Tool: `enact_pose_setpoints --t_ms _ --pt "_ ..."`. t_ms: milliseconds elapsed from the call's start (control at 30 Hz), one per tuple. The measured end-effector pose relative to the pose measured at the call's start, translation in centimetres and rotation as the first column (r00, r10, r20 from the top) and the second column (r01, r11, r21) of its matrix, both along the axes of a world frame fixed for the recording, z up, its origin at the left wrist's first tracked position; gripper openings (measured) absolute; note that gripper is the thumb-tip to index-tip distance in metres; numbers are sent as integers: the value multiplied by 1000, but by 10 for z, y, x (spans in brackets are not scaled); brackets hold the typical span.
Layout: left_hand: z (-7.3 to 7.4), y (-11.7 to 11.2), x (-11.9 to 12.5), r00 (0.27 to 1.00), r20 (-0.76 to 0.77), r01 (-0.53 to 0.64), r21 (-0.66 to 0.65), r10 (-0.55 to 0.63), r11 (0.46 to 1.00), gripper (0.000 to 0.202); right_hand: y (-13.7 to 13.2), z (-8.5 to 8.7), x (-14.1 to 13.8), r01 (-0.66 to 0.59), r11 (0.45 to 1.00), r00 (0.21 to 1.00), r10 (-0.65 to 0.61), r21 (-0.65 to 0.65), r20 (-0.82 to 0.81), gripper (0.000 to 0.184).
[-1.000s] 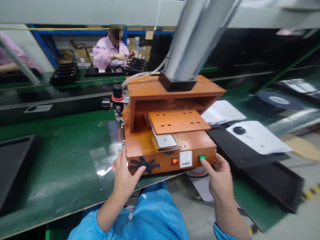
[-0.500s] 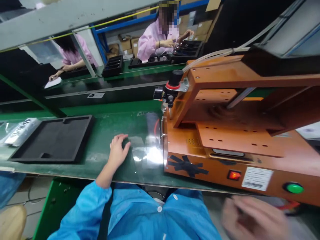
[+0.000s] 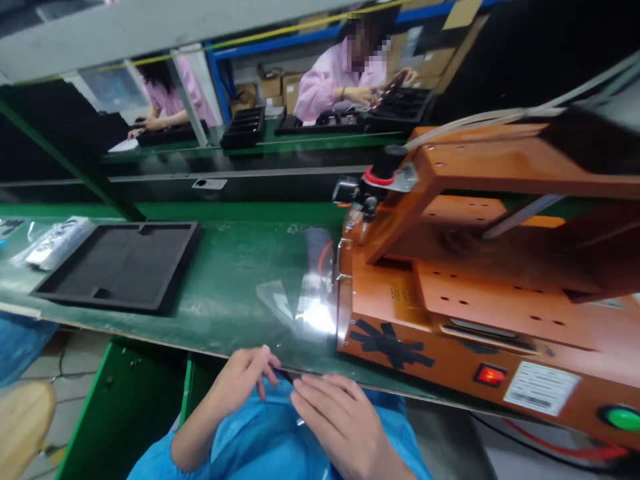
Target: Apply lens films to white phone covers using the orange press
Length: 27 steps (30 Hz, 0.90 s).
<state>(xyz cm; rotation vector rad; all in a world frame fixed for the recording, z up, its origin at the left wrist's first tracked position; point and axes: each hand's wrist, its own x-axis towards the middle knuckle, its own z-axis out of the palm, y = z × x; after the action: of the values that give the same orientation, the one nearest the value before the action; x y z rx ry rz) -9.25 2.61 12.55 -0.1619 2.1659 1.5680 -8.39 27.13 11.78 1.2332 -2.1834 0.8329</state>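
Observation:
Both hands are close together at the table's front edge, in front of my blue coat. My left hand has loosely curved fingers that stand apart, and I see nothing clearly held in it. Opposite it, my right hand is turned back-up, its fingers pressed together and bent. A thin dark sliver shows between the fingertips of the two hands; what it is, I cannot make out. The right palm and thumb are hidden. Clear plastic film lies on the green table just beyond the hands.
An orange press machine with a lit red switch and green button stands on the right. On the left are a black foam tray and plastic-wrapped items. Two people in pink work across the bench.
My left hand has drawn back from the tabletop to the front edge. My right hand has come in from the lower right to meet it. The view has shifted slightly left.

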Motion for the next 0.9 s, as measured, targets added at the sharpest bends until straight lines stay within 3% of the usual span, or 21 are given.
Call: enact_pose_setpoints --t_ms 100,200,267,333,400,467,533,600,633,667,733,900 --pt "-7 1 -8 968 12 -248 145 249 958 80 0 18 13 -147 987 989 146 70 13 37" --pt "-10 2 -27 868 -30 -469 282 496 837 73 -10 15 21 -236 966 972 232 104 43 40" --pt "-8 1 -37 806 -107 -522 335 582 785 62 -16 6 22 -259 963 964 254 68 75 35" --pt "-5 1 -43 770 -181 -531 353 612 771 56 -19 0 19 -269 963 953 262 24 149 28" --pt "1 3 -44 790 -214 -489 346 575 801 54 -18 1 13 -289 957 930 290 -38 225 38" --pt "8 6 -42 857 -211 -389 333 470 859 52 -12 8 4 -245 959 921 276 -143 274 50" --pt "16 11 -35 920 -191 -270 323 342 907 51 -5 20 -6 1 969 938 85 -246 336 38" --pt "22 17 -27 954 -164 -188 326 252 926 49 -2 29 -17 315 912 880 -178 -262 440 29" --pt "24 19 -22 962 -153 -167 330 227 929 48 -2 32 -22 413 877 831 -252 -246 495 28" --pt "26 21 -18 966 -148 -152 331 210 931 47 -4 33 -27 456 859 788 -266 -235 556 26" --pt "27 24 -11 967 -176 -127 306 187 944 41 -9 31 -34 448 859 715 -179 -246 676 16" --pt "26 26 -6 870 -473 -115 78 138 990 32 -18 19 -34 484 809 600 -28 -335 800 14"
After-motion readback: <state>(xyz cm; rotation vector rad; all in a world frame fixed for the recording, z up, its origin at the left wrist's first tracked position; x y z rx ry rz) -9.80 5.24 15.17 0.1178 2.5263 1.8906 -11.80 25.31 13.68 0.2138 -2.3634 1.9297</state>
